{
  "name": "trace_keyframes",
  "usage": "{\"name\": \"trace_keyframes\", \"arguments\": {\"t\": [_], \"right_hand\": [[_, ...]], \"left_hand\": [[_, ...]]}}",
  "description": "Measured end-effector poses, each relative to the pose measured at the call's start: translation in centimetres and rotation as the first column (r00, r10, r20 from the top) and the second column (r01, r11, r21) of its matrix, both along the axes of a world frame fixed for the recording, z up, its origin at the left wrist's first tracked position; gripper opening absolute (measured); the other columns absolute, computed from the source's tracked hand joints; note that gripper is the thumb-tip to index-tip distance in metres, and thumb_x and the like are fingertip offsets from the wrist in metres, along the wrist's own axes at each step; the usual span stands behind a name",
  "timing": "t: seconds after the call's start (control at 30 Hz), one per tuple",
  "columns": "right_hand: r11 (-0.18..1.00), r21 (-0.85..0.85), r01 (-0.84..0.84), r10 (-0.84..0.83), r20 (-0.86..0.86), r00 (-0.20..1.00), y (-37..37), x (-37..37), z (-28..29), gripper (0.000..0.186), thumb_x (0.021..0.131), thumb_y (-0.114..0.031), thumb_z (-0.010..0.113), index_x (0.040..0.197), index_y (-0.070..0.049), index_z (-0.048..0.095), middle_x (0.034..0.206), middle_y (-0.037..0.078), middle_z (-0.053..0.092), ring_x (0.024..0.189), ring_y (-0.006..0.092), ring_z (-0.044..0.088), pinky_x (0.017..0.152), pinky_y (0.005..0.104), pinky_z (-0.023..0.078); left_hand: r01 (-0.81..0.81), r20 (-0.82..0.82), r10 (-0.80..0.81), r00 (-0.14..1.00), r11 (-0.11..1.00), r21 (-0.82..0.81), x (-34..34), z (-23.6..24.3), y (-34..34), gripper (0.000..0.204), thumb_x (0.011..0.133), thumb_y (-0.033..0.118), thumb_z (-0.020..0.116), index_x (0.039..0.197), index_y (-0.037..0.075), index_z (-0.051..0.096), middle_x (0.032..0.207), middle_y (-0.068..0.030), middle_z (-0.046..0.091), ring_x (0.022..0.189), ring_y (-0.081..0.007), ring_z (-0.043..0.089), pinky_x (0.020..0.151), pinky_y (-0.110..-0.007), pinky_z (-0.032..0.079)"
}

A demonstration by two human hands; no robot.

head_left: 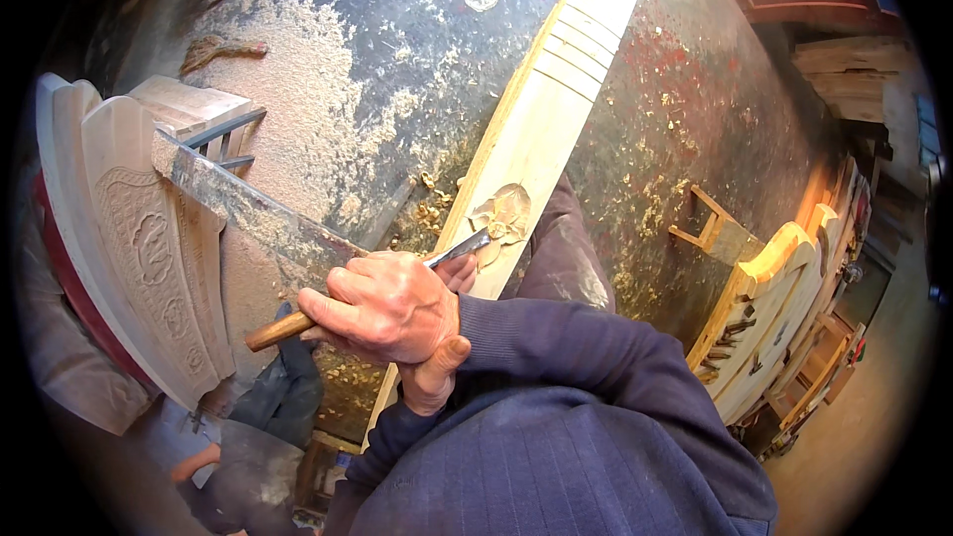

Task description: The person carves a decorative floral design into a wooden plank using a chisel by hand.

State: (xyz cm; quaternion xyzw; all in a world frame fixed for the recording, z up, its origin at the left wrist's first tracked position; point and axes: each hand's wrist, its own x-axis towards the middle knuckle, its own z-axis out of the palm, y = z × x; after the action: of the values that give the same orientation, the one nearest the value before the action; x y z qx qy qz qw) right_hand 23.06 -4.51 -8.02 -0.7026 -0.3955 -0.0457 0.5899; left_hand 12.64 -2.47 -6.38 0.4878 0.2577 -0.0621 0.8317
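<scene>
My right hand [387, 303] is closed around a wooden-handled chisel [268, 333] angled up to the right, its steel blade tip at a carved leaf-like relief [501, 208] on a long pale plank [568, 114]. My left hand [435, 372] is under my right hand, mostly hidden; its thumb shows below and some fingertips show beside the blade, and what they grip is unclear. Several lines cross the plank's upper part.
At left are a carved pale panel [149, 248], a sawdust-coated bar [248, 203] and a co-worker [228, 467] at lower left. Sawdust [298, 89] covers the dark floor. At right are a small wooden frame [730, 238] and a workbench with tools [774, 328].
</scene>
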Motion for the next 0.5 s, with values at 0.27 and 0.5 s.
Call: {"name": "trace_keyframes", "arguments": {"t": [0.27, 0.5], "right_hand": [[0.932, -0.338, -0.132, 0.184, 0.127, 0.975, -4.2, -1.2, 3.7, 0.041, 0.082, -0.022, 0.072, 0.111, 0.006, 0.069, 0.075, 0.002, 0.050, 0.064, 0.0146, 0.056, 0.054, 0.0317, 0.043], [0.894, -0.448, -0.025, -0.052, -0.159, 0.986, -14.0, -1.6, 4.0, 0.028, 0.077, -0.020, 0.080, 0.099, -0.006, 0.071, 0.069, 0.001, 0.056, 0.054, 0.0169, 0.060, 0.049, 0.0343, 0.048]], "left_hand": [[-0.024, 0.087, 0.022, 0.996, 1.000, 0.020, -3.4, -0.9, -1.8, 0.094, 0.080, 0.054, 0.091, 0.135, -0.006, 0.044, 0.133, -0.0185, 0.054, 0.124, -0.0310, 0.056, 0.109, -0.046, 0.044], [0.359, 0.322, -0.494, 0.807, 0.845, 0.397, -0.5, -1.2, 1.5, 0.079, 0.078, 0.062, 0.092, 0.122, 0.000, 0.071, 0.111, -0.0129, 0.074, 0.103, -0.0328, 0.075, 0.091, -0.041, 0.061]]}}
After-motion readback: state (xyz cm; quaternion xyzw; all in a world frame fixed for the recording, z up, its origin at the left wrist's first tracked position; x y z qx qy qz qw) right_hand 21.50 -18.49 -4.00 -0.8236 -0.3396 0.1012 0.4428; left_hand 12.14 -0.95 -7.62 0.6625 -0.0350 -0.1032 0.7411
